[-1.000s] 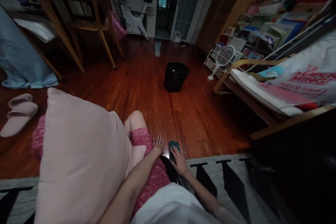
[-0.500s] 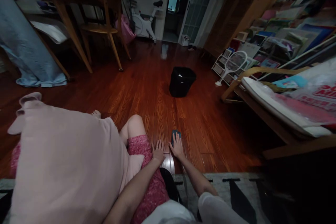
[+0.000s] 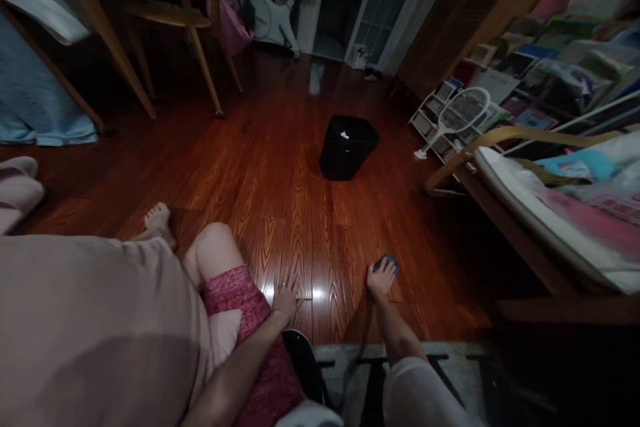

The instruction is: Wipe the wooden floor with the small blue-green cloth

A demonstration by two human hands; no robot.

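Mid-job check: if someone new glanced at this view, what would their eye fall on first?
Probably the glossy black bin, standing on the red-brown wood floor near the middle of the view. Next come the big pale pink cushion filling the lower left and, right of lower centre, the right hand with its fingers over a small dark cloth. The white racket also stands out, to the right of the bin.

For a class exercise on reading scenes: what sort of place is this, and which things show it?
Most likely a living room in a home: a wooden chair stands at upper left, a white exercise bike is near the back, and pale slippers lie on the reddish-brown floor.
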